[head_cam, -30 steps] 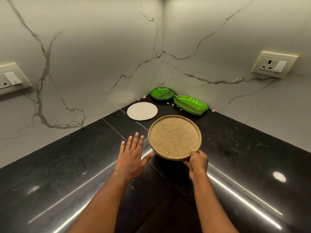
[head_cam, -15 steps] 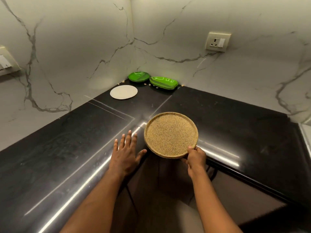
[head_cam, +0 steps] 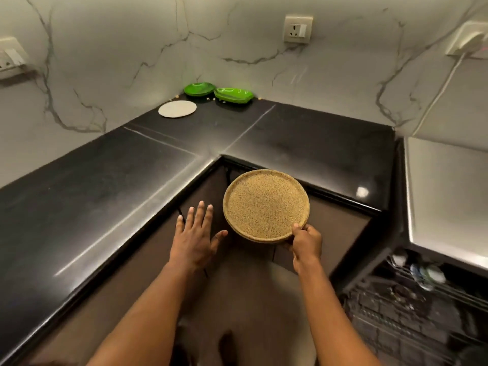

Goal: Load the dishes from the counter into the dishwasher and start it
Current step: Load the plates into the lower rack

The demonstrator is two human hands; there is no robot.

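Note:
A round speckled tan plate [head_cam: 265, 205] hangs in the air just off the inner corner of the black counter [head_cam: 105, 186]. My right hand [head_cam: 306, 240] grips its near rim, thumb on top. My left hand [head_cam: 196, 235] floats beside the plate's left edge with fingers spread, touching nothing. In the far corner lie a white round plate [head_cam: 177, 109], a round green plate [head_cam: 199, 88] and an oblong green dish [head_cam: 233, 94]. The open dishwasher rack [head_cam: 412, 307] shows at the lower right, dark wire with a few items in it.
Marble walls carry a socket [head_cam: 298, 29] at the back, switches [head_cam: 10, 58] at left and a plugged-in outlet with a white cable [head_cam: 446, 83] at right. A steel surface [head_cam: 449, 191] sits above the dishwasher. Brown cabinet fronts lie below the counter.
The tan plate has left the counter, carried back and to the right in my right hand. My view has drawn back and turned right, bringing the dishwasher rack into sight. My left hand followed, still open.

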